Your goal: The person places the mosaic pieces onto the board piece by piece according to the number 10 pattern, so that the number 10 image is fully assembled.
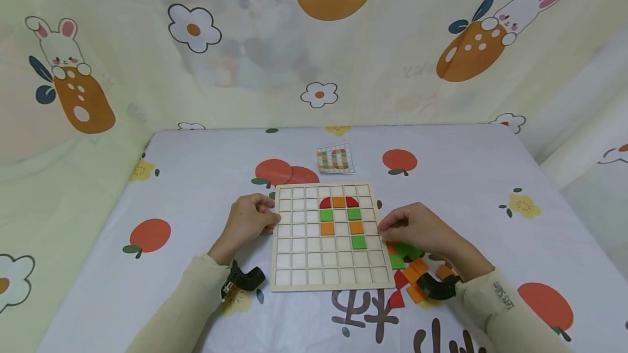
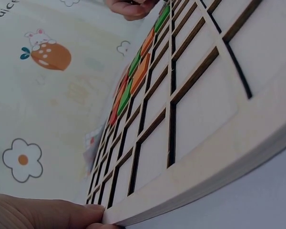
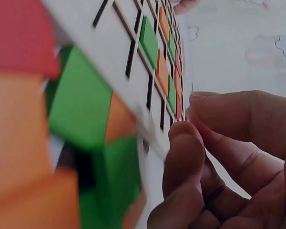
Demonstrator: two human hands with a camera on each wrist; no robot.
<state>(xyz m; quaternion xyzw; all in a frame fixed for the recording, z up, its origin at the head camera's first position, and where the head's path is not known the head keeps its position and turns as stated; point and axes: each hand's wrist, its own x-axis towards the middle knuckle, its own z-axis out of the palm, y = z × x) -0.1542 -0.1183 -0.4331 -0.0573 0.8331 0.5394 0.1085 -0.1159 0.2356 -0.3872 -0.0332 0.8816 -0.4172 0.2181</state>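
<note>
A pale wooden grid board lies in front of me on the table. Several tiles sit in its cells: rounded red pieces at the top corners, an orange square between them, and green and orange squares down both sides. My left hand pinches the board's left edge, the thumb overlapping its rim in the left wrist view. At the opposite edge, my right hand has thumb and forefinger drawn together on the rim, other fingers curled.
Loose green, orange and red tiles lie in a pile off the board's right side, partly under my right wrist. Behind the board lies a small card printed with a coloured grid pattern. A patterned cloth covers the table.
</note>
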